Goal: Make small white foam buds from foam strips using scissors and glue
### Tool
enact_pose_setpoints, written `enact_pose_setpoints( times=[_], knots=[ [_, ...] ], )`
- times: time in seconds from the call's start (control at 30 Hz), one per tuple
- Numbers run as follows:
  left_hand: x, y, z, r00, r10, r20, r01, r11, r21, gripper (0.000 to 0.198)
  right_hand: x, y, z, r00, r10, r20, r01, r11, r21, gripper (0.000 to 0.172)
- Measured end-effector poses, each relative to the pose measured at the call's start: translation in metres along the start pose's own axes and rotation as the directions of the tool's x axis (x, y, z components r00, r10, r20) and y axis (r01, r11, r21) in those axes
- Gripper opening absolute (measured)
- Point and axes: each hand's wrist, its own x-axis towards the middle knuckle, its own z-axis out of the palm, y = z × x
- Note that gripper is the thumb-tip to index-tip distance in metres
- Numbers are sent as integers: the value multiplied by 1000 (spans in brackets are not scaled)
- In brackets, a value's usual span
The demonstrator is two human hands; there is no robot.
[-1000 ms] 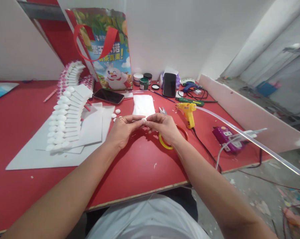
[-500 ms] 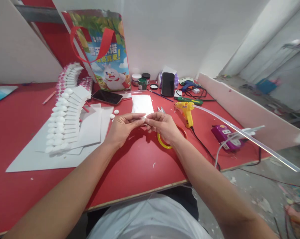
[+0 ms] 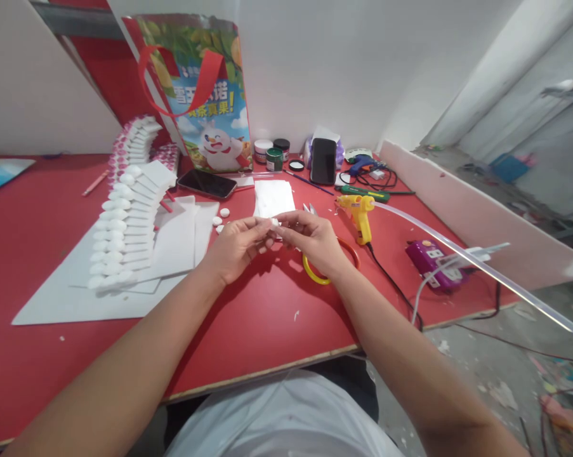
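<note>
- Pinching small white piece (image 3: 275, 222) between thumb and fingertips of left hand (image 3: 238, 246); nearly closed, other fingers curled in.
- Gripping same small white piece from the right with thumb and index finger of right hand (image 3: 313, 240); fingers bent, tips close together.
- Holding it over middle of red table (image 3: 252, 343), just on near side of white stack (image 3: 273, 198); can't tell exact shape, mostly covered by fingertips.
- Can see a few round white pieces (image 3: 217, 221) lying just beyond left hand, slightly left.
- Can see white-tipped sticks (image 3: 112, 241) fanned in a curved row at left, lying on white boards (image 3: 176, 247).
- Showing scissors (image 3: 311, 275) partly hidden behind right hand and wrist; pointing blades to far side.
- Resting farther right: yellow glue gun (image 3: 361, 217), with long clear rod (image 3: 476, 261) running from its back out to near right, past purple power strip (image 3: 433, 266).
- Lying flat at far left of white stack: dark phone (image 3: 207, 184).
- Standing at far side: printed bag (image 3: 214, 127) with red handles; just right of it, jars (image 3: 274, 160) with white, green and dark sides.
</note>
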Motion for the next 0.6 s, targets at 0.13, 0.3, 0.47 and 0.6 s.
enact_pose_setpoints(
  times=[0.13,0.3,0.47,0.6],
  knots=[
    [0,-5,0,998,66,-20,-64,994,84,40,1,4,2,999,33,-38,-34,999,-20,36],
    [-1,-9,3,978,195,-68,-180,966,187,39,3,9,4,993,81,-89,-78,996,36,39],
    [-2,-8,3,954,298,-37,-270,906,327,35,4,10,4,993,94,-68,-88,992,87,39],
    [-3,-9,1,896,443,36,-404,777,483,21,4,10,4,995,74,-69,-67,992,105,38]
  ],
)
